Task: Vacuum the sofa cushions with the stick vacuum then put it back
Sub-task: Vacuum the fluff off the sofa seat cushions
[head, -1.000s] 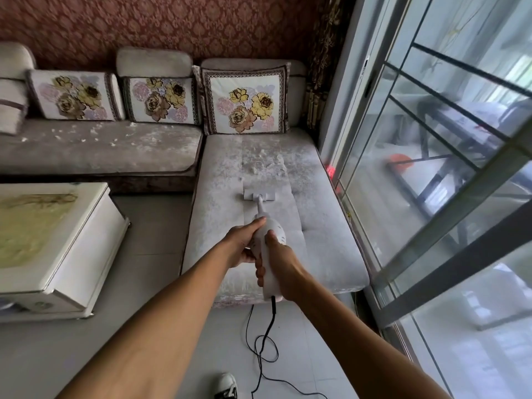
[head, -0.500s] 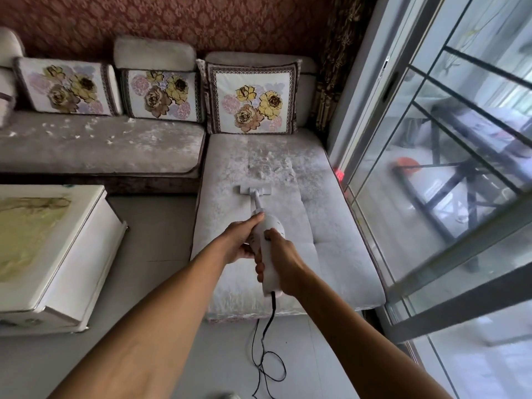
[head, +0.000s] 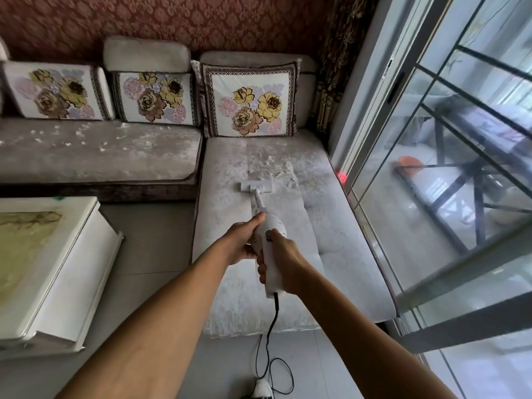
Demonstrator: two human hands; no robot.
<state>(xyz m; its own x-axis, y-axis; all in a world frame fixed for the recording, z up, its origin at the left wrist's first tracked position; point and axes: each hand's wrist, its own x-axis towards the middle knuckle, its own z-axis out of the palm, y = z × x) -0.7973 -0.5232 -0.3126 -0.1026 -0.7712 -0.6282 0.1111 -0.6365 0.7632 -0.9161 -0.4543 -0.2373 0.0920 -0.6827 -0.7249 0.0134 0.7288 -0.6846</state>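
Both hands [head: 260,249] still gripping vacuum [head: 266,234]; nozzle [head: 256,186] pushed farther into debris [head: 270,168]

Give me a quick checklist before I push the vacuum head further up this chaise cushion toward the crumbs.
1. Grip: right hand wraps the vacuum handle, left hand steadies its body. Ok.
2. Nozzle head lies on the chaise cushion, seemingly flat. Ok.
3. Debris ahead: white crumbs lie just beyond the head. Ok, the target is in line.
4. Path end: the floral pillow stands upright at the back of the cushion. Ok, but stop short of it.
5. Cord hangs from the handle's end and loops on the floor, near a shoe. Not ok, it might snag.
6. Suction running: cannot tell.
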